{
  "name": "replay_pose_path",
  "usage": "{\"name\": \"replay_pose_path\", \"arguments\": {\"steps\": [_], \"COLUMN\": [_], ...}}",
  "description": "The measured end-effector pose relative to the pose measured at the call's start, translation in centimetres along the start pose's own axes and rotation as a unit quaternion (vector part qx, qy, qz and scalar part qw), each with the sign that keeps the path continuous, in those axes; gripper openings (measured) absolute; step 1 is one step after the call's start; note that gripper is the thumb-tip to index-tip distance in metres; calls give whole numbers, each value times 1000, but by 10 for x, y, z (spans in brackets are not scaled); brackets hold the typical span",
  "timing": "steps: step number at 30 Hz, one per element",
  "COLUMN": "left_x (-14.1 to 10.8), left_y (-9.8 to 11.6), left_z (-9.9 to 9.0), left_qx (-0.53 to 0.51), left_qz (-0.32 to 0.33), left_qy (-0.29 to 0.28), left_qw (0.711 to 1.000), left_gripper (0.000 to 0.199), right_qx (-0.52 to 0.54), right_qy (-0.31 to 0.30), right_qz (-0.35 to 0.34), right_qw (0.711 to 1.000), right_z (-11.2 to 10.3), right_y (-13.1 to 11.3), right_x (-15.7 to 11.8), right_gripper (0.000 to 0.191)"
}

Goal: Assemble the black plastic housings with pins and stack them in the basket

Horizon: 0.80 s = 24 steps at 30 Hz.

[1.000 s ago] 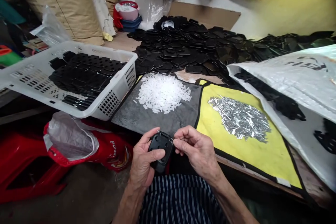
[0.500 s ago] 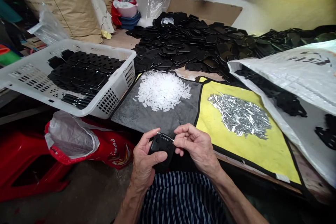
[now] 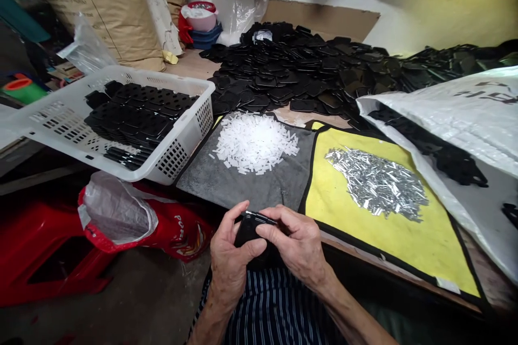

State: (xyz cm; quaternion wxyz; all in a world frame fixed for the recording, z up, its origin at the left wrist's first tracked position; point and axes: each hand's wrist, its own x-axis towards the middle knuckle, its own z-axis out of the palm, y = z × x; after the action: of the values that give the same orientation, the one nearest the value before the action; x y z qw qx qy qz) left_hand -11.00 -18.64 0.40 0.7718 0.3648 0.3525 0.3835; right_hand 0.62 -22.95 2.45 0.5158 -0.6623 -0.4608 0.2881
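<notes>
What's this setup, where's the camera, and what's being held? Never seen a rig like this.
There is no robot: a person works with two bare hands. The only view comes from a camera worn on the head, looking forward and down.

The left hand grips a small black part, and the fingers of the right hand are at its upper edge.

Beyond them, white strips are heaped on a grey cloth, with silver metal pieces on a yellow cloth to the right. Behind is a big pile of black plates. The white basket on the left holds stacked black parts.
</notes>
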Motion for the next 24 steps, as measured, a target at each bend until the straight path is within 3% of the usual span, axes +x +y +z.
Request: {"name": "replay_pose_path", "arguments": {"steps": [6, 12, 17, 24], "left_x": [-7, -7, -10, -6], "left_y": [-2, 7, 6, 17], "left_z": [-3, -3, -6, -8], "left_qx": [-21, -48, -69, -83], "left_qz": [-15, -30, -66, -56], "left_qy": [37, 31, 54, -8], "left_qw": [999, 998, 994, 995], "left_gripper": [53, 67, 70, 69], "right_qx": [-16, 24, -6, -32], "right_qy": [-17, -75, -69, -175], "right_qz": [11, 56, 64, 66], "right_qw": [1000, 995, 996, 982], "right_z": [5, 4, 7, -10], "right_y": [3, 2, 5, -13], "right_x": [-2, 5, 3, 17], "right_gripper": [8, 14, 14, 20]}}
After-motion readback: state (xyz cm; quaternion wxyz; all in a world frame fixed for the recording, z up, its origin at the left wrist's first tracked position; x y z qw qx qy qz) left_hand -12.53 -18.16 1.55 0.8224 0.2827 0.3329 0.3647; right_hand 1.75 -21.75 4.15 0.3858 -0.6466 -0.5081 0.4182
